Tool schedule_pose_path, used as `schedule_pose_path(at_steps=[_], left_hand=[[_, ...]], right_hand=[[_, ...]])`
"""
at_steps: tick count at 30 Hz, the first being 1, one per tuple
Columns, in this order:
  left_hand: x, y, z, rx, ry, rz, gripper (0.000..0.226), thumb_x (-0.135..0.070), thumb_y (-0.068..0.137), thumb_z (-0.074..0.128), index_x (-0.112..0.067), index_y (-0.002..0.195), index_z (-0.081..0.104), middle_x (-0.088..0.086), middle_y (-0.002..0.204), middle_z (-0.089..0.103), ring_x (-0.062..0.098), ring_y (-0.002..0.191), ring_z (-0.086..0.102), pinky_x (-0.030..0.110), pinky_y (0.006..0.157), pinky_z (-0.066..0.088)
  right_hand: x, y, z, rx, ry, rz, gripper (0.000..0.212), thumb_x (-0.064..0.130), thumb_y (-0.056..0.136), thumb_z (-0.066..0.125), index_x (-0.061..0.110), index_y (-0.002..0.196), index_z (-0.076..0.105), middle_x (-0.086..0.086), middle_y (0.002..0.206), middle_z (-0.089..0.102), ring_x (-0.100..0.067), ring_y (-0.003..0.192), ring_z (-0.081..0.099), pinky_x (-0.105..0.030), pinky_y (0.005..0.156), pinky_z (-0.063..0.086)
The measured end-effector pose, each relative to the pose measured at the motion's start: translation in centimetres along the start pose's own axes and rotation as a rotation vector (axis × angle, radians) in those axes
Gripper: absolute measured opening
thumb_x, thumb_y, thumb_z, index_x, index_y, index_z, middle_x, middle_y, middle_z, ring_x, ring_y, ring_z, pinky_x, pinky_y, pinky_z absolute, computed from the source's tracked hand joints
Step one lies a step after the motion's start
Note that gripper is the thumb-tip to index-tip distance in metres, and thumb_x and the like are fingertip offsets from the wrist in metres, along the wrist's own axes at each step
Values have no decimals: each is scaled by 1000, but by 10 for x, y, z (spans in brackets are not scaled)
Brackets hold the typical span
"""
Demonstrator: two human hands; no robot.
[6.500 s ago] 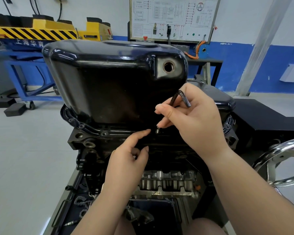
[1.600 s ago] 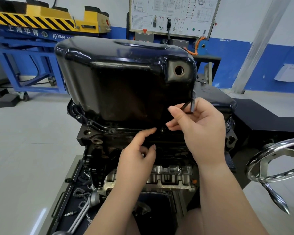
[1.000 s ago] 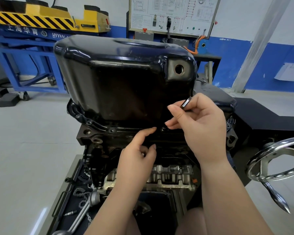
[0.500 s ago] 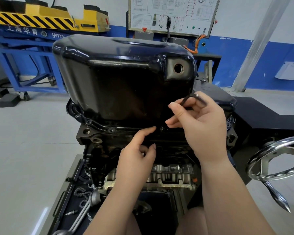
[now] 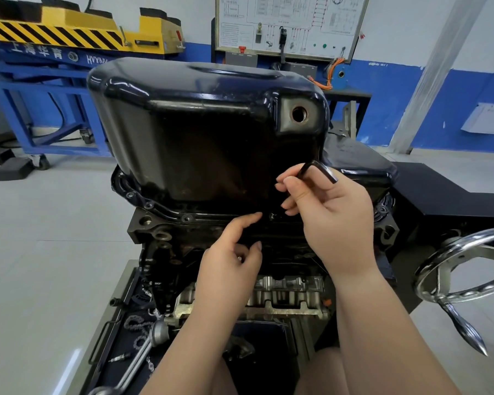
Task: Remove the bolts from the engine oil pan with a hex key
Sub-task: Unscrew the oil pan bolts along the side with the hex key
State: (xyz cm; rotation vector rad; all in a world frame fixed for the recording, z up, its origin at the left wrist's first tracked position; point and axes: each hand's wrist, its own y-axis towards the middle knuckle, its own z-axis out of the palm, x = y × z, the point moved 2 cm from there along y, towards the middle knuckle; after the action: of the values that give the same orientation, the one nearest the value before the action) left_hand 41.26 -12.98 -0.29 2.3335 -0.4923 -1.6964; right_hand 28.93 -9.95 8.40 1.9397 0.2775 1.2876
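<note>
- The right hand (image 5: 334, 218) closes its grip on a black L-shaped hex key (image 5: 322, 171). Thumb and fingertips pinch the shaft just below the bend, and the short arm juts up and to the right above the knuckles.
- The key's long arm runs down through the fingers toward a bolt (image 5: 273, 215) on the near flange of the oil pan (image 5: 200, 124). The tip is lost in shadow, so it cannot be told whether it sits in the bolt head.
- The left hand (image 5: 231, 263) holds nothing and its grip is slack. The index finger is stretched out with its tip just beside that bolt, and the thumb and other fingers are lightly curled.
- The glossy black oil pan sits uppermost on the engine (image 5: 285, 292) at centre frame. An open drain hole (image 5: 299, 114) shows at its upper right corner.
- More flange bolts (image 5: 186, 218) are seated along the rim to the left.
- Both forearms rise from the bottom edge. The right wrist angles left toward the pan, with the left hand lower and just beside it.
- A chrome handwheel (image 5: 468, 269) stands at right, and a ratchet wrench (image 5: 143, 349) lies on the stand at lower left.
</note>
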Motion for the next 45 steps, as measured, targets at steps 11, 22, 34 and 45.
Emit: schedule_pose_path(at_steps=[11,22,34,45], left_hand=[[-3,1,-5,30,-54,-31,40,-24,87,59,-59,106,53,0,50,53,2,42,42,12,42,36],[-16,-10,-18,51,-912,-378,38,-38,96,37,-22,94,71,6,44,43,10,31,23,13,36,21],[-21,-11,-26,-44,-1058,-561,53,-56,90,39,-16,68,65,-2,49,44,11,43,42,14,37,21],[-25,-11,-31,-5,-1144,-692,57,-56,91,36,-13,63,60,1,52,42,21,55,44,28,55,37]], right_hand=[[-2,-9,13,-245,-74,-24,15,13,92,53,21,83,63,3,73,65,-14,63,63,-24,63,52],[19,-15,3,-13,130,-23,16,16,94,50,18,86,64,9,63,57,-5,60,56,-15,61,46],[25,-32,28,691,-116,280,13,24,71,79,25,77,67,13,71,67,3,66,66,-15,66,51],[23,-36,33,743,-180,258,22,31,71,77,29,90,68,17,75,70,2,83,66,-36,81,56]])
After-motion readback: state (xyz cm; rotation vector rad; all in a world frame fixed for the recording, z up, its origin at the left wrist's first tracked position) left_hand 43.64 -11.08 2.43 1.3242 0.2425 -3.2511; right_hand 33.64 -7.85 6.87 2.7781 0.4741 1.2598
